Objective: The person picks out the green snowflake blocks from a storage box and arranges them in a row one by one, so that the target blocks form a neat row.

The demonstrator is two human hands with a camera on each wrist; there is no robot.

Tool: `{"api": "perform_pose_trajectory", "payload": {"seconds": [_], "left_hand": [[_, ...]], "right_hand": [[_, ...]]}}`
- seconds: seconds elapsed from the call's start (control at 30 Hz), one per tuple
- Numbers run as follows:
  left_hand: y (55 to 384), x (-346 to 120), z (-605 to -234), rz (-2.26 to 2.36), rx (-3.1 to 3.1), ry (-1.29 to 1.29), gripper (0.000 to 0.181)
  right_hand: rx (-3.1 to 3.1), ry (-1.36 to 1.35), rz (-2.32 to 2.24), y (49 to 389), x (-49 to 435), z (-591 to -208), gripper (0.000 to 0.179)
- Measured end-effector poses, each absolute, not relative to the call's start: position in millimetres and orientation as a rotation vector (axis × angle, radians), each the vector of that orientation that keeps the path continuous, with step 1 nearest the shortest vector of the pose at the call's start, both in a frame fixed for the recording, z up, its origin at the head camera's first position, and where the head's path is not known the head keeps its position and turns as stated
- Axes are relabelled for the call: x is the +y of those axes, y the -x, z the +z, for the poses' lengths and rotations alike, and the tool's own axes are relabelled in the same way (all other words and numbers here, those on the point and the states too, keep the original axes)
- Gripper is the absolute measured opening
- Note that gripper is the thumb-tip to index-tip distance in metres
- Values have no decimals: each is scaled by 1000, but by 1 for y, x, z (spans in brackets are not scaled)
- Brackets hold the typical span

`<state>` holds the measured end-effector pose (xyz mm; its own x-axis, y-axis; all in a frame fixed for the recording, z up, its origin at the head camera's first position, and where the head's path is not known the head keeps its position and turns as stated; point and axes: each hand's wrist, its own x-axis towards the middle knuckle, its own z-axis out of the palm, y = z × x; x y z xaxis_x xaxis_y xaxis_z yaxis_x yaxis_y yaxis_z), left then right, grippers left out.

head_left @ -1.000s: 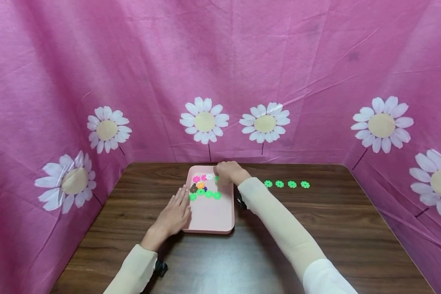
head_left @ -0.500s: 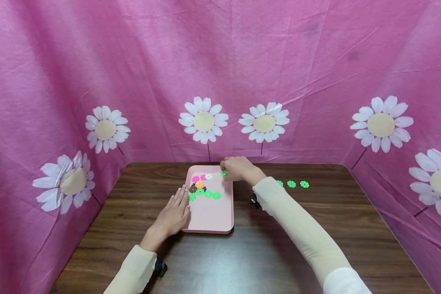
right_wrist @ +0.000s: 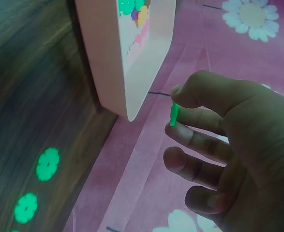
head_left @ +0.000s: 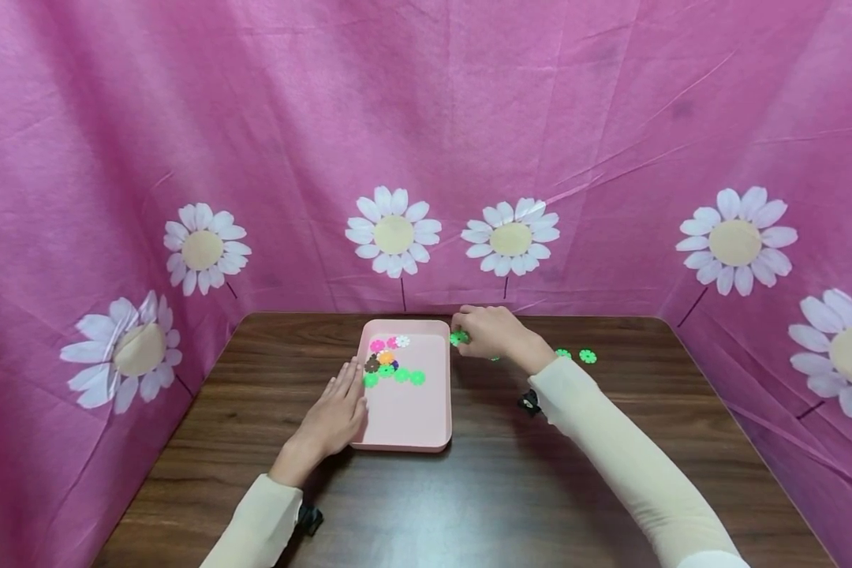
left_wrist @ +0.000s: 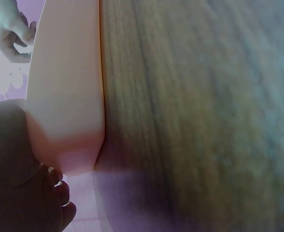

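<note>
"Toward two o'clock, past the tray [head_left: 405,418], a green flower piece [head_left: 458,338] has been carried, pinched in the right hand [head_left: 495,331]."

"Head view?"

"Inside, four green pieces [head_left: 401,375] are counted; its nine-o'clock edge is touched by the straight-fingered left hand [head_left: 332,414], and room is left at six on the table [head_left: 426,505]."

"Left wrist?"

"That hand is cut off."

"Right wrist?"

"Toward eight, two loose pieces [right_wrist: 47,164] are shown, a third cut off."

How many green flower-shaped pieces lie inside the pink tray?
4 green flower-shaped pieces: one nearest the left hand, three successively rightward across the pink rectangular tray. Others may hide.
</note>
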<state>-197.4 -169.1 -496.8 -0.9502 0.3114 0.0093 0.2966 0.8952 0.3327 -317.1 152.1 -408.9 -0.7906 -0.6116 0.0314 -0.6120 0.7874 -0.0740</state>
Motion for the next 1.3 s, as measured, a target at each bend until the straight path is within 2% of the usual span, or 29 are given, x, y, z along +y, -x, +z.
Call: {"api": "perform_pose_trajectory", "payload": {"seconds": [0.57,1.3], "left_hand": [[196,-169,-498,510,3015,-474,63],[197,-169,-499,516,3018,-475,64]], "right_hand": [[-2919,-947,166,285,200,-420,29],[-2996,-893,285,262,224,-456,29]]}}
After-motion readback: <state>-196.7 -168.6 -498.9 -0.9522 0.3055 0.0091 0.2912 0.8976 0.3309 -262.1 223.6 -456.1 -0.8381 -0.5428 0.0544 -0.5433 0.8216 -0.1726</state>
